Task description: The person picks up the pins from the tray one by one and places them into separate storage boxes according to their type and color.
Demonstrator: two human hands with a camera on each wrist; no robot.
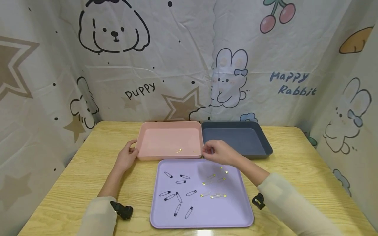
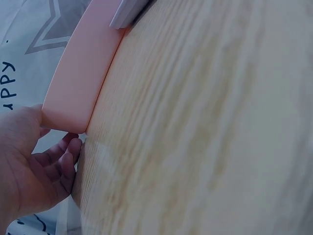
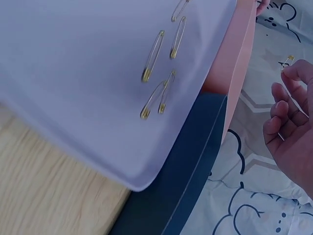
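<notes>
My right hand hovers over the adjoining sides of the pink tray and dark blue tray. In the right wrist view, its thumb and a finger pinch a gold safety pin. My left hand holds the pink tray's left end by its front corner. One gold safety pin lies inside that tray. On the lilac tray, several black safety pins lie to the left and several gold safety pins to the right.
The pink and dark blue trays stand side by side at the back of the wooden table, the lilac tray in front of them. A printed curtain hangs behind and at both sides. Black wrist devices sit at both sleeves.
</notes>
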